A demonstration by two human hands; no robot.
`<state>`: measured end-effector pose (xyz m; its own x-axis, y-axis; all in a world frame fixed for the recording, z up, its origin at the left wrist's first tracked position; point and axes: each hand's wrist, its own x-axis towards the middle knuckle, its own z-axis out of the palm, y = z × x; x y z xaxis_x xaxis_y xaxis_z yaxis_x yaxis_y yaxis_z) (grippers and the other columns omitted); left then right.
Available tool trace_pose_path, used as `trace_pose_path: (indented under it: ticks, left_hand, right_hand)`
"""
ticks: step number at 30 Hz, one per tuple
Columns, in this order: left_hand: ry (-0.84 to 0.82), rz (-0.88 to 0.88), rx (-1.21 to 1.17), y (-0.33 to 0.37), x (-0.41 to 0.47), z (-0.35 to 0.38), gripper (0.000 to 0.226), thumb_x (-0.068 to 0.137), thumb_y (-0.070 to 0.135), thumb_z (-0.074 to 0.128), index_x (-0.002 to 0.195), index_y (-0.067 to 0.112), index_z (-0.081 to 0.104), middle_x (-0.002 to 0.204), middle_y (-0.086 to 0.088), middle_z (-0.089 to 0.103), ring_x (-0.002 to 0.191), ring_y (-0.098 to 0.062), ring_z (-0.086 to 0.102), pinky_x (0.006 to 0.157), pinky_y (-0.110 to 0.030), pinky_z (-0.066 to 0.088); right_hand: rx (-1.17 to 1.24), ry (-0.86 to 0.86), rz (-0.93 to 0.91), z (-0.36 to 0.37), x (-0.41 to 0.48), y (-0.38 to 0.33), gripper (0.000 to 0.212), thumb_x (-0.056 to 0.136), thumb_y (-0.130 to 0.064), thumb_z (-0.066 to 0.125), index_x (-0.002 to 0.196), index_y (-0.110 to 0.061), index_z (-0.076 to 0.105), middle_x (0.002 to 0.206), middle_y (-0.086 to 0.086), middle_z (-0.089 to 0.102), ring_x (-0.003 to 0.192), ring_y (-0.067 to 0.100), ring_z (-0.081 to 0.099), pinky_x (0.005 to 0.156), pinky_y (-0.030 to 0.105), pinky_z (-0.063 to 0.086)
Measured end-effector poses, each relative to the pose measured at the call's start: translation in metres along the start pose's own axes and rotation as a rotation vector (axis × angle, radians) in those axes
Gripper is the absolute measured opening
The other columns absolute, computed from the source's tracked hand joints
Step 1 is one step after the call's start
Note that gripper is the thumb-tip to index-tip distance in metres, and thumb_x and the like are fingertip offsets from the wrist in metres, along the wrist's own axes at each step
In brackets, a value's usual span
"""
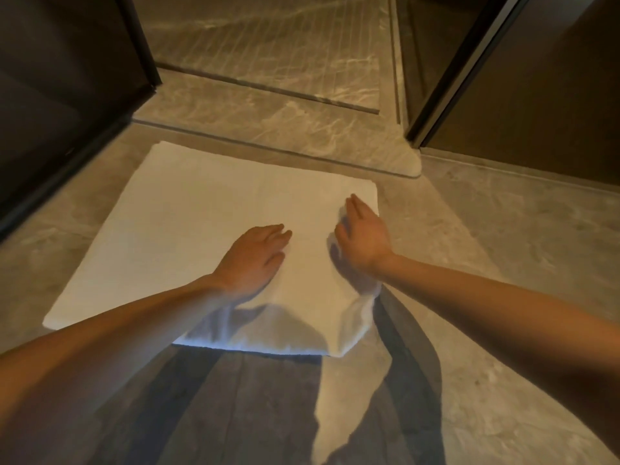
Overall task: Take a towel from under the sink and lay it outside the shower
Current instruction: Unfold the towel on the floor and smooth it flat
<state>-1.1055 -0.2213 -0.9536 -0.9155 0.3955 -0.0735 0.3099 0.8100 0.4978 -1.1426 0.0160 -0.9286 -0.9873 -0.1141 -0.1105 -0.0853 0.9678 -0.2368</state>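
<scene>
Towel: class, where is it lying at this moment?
In the head view the towel lies spread on the floor, centre-left, just before the shower kerb, with the left hand and right hand resting on its right half.

the white towel [188, 229] lies spread out nearly flat on the grey marbled floor [503, 246], a rough rectangle with its far edge just beside the raised shower threshold [285, 125]. its left part is smooth. the near right corner is rumpled and folded, with small creases bunched toward the right edge.
</scene>
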Motion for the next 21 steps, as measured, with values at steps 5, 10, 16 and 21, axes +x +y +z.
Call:
trace_pose_path:
  ticks: [5,10,16,21]
  left_hand:
    - [-0.185,0.102,0.462,-0.028,-0.004,0.022,0.058,0.102,0.051,0.012,0.154,0.036,-0.006,0.164,0.007,-0.011,0.151,-0.019,-0.01,0.119,-0.047,-0.006]
    - [-0.082,0.131,0.392,-0.034,-0.014,0.028,0.06,0.098,0.052,0.006,0.156,0.037,0.0,0.164,0.01,-0.004,0.151,-0.016,-0.007,0.121,-0.048,-0.003]
    - [0.055,-0.147,0.292,-0.002,-0.045,0.045,0.061,0.099,0.047,0.023,0.157,0.026,0.014,0.165,-0.004,0.012,0.151,-0.027,0.007,0.119,-0.055,0.006]
    - [0.013,-0.291,0.332,0.001,-0.041,0.037,0.065,0.097,0.052,0.023,0.155,0.023,0.018,0.163,-0.011,0.013,0.146,-0.034,0.014,0.115,-0.054,0.012]
  right_hand:
    - [-0.066,-0.131,-0.063,0.049,-0.024,-0.021,0.067,0.102,-0.046,0.021,0.157,-0.014,0.0,0.165,0.007,-0.003,0.151,0.024,-0.005,0.122,0.044,0.0]
    - [-0.099,-0.066,-0.171,0.067,-0.028,-0.003,0.068,0.1,-0.051,0.016,0.157,-0.019,-0.003,0.165,0.004,-0.005,0.151,0.021,-0.008,0.12,0.04,-0.008]
    - [-0.277,-0.18,-0.545,0.052,0.022,0.0,0.073,0.098,-0.052,0.019,0.157,-0.013,-0.001,0.164,0.01,0.002,0.151,0.028,-0.001,0.121,0.042,-0.002]
    - [-0.466,-0.214,-0.724,0.029,0.067,-0.036,0.073,0.098,-0.051,0.027,0.157,-0.018,-0.001,0.165,0.009,0.004,0.151,0.028,0.007,0.121,0.044,0.006]
